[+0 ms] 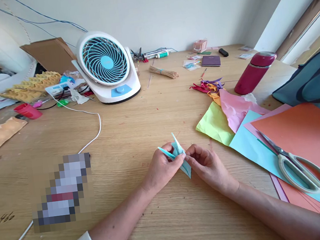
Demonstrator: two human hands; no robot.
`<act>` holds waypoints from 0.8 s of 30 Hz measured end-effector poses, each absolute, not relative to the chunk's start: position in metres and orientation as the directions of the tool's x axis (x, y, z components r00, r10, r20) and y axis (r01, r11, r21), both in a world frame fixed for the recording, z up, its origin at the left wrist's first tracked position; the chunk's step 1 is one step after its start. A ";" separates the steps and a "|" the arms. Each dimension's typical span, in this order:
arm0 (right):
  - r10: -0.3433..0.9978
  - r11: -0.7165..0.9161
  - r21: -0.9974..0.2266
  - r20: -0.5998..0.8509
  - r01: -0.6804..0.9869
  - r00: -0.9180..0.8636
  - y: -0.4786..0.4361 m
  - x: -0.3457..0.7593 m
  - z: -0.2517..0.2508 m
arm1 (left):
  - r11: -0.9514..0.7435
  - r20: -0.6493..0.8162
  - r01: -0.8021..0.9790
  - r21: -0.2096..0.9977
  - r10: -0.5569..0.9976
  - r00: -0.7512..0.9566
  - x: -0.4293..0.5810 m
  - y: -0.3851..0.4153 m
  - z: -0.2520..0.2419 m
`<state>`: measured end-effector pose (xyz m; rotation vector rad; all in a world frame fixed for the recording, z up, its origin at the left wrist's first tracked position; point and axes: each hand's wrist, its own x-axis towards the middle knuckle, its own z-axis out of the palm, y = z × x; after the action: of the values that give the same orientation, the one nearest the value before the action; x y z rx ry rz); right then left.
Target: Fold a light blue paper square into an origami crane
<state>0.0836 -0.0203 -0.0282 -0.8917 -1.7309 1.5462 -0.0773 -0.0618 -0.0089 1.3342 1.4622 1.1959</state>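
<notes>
A small folded light-blue paper (pixel 187 169) with thin pointed parts sticking up and to the left is between my hands, over the middle of the wooden table. My left hand (pixel 163 166) grips it from the left, thumb across its front. On the other side, my right hand (pixel 208 164) pinches its right edge between thumb and index finger, the other fingers curled. The fingertips of both hands nearly meet at the paper.
Coloured sheets (pixel 309 129) lie at the right with scissors (pixel 301 168) on top. Behind them are crumpled green paper (pixel 216 124), a red bottle (pixel 255 73) and a bag (pixel 312 76). A fan (pixel 106 64) stands at the back; a white cable (pixel 98 129) crosses the left.
</notes>
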 end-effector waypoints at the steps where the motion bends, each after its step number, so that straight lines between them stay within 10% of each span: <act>1: 0.829 0.075 -0.995 0.027 0.064 -0.558 -0.020 0.084 -0.029 | 0.002 0.031 0.243 0.970 0.991 -0.131 -0.077 -0.062 -0.010; 24: 0.791 0.176 -0.984 0.119 0.038 -0.600 -0.016 0.085 -0.032 | -0.050 0.110 0.333 0.941 0.980 -0.164 -0.074 -0.064 -0.016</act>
<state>0.0851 -0.0156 -0.0322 -0.7833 -1.8066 1.4831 -0.0738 -0.0635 -0.0165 1.4274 1.5559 1.2306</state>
